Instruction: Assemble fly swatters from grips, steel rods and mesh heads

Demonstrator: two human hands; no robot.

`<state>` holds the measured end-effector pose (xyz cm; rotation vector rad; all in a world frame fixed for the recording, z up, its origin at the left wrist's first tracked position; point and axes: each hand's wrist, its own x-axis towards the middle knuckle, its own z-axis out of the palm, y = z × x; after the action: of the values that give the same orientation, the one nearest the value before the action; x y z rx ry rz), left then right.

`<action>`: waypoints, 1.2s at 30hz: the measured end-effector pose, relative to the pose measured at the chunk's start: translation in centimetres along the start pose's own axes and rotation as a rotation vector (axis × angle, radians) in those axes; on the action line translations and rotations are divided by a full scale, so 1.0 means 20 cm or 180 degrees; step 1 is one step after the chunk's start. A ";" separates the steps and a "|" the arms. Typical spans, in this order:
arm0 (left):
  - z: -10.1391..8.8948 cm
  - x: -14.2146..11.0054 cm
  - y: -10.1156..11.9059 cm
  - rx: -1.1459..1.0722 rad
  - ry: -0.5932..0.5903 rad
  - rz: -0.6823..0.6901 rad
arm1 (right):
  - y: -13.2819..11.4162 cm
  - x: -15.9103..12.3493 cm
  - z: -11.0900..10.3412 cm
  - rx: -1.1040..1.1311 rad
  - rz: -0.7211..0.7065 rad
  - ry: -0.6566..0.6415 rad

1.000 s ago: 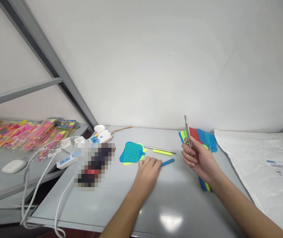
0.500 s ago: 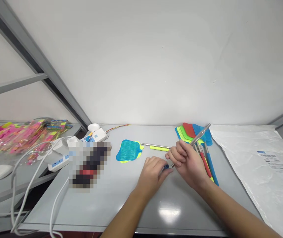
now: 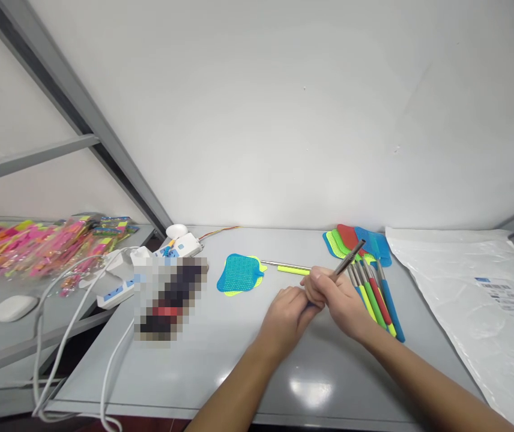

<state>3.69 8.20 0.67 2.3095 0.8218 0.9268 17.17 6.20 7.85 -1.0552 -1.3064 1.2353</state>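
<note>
Both hands' grip meets on metal rod (image 3: pixel 346 259) above grey table (image 3: pixel 221 354).

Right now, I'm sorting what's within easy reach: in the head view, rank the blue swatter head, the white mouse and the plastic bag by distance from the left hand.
1. Blue swatter head: nearest, just left of and beyond the left hand.
2. Plastic bag: farther, across the table on the right.
3. White mouse: farthest, on the far left shelf.
</note>
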 end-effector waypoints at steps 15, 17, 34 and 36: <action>-0.06 -0.06 0.09 -0.0566 0.0228 -0.0203 | -0.18 -0.01 0.06 0.0706 -0.0167 0.0637; -0.10 -0.10 0.12 -0.0922 0.0411 -0.0518 | -0.23 0.01 0.11 0.1189 -0.0167 0.0661; -0.30 -0.18 0.09 -0.6110 0.1329 -0.1927 | -0.20 0.05 0.45 0.2165 -0.0234 0.0372; -0.29 -0.17 0.10 -0.6144 0.1285 -0.1917 | -0.20 0.03 0.46 0.2157 -0.0249 0.0391</action>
<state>-1.89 5.77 4.17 0.2056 0.2905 1.0474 8.06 5.40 12.18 -0.5717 -0.7330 1.3861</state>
